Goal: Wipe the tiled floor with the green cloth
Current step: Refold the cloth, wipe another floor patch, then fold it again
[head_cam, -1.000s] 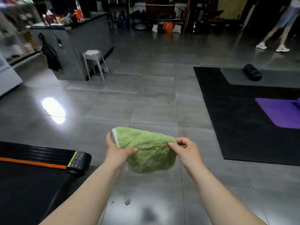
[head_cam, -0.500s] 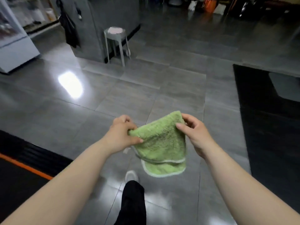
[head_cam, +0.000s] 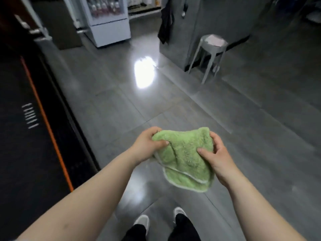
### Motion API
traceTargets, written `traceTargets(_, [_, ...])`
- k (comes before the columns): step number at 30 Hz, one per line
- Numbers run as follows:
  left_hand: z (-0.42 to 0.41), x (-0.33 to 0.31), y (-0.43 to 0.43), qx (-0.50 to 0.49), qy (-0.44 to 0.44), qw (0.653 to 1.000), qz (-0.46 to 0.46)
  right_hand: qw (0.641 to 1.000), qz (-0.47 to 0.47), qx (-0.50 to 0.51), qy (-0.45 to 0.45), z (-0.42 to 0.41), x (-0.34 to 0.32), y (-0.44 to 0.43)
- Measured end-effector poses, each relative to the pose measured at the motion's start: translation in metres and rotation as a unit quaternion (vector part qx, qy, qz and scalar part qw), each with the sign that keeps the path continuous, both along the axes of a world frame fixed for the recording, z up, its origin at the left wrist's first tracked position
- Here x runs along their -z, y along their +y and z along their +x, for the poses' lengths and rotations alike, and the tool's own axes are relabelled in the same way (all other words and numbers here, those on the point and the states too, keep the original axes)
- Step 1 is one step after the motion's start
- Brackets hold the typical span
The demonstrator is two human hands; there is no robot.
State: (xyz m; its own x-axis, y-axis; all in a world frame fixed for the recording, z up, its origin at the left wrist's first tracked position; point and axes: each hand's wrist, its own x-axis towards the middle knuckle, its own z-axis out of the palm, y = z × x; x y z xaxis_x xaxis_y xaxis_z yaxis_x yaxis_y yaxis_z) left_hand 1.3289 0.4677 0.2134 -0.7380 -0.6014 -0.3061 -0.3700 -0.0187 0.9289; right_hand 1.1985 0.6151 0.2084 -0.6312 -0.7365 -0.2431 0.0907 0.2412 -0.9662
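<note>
A fluffy green cloth (head_cam: 185, 157) with a pale hem hangs bunched in the air in front of me, above the grey tiled floor (head_cam: 251, 136). My left hand (head_cam: 147, 145) grips its upper left corner. Its right side is pinched by my right hand (head_cam: 215, 157), thumb on top. The cloth's lower edge droops free and does not touch the floor. My shoes (head_cam: 144, 221) show at the bottom, standing on the tiles.
A black treadmill with an orange stripe (head_cam: 43, 115) runs along the left. A grey stool (head_cam: 210, 54) stands by a grey counter (head_cam: 217, 20) at the upper right. A white display fridge (head_cam: 107, 20) stands at the back. A light glare (head_cam: 144, 72) lies on the tiles.
My view has swung left and down, so the treadmill and fridge came in and the black mat went out. Both hands have kept hold of the cloth and gathered it closer together.
</note>
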Motion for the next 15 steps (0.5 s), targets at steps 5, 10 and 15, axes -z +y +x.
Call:
traceTargets(5, [0.058,0.013,-0.012,-0.267,-0.006,0.964,0.005,0.971,0.027,-0.235,-0.001,-0.003,0.014,-0.087])
traceTargets(10, [0.132,0.036,0.052,-0.521,-0.007,0.852,0.052,0.881,0.053,-0.471,-0.001,0.059,0.028,-0.122])
traceTargets(15, [0.173,0.071,0.160,-0.651,0.011,0.746,0.137,0.813,0.125,-0.567,-0.051,0.123,0.068,-0.080])
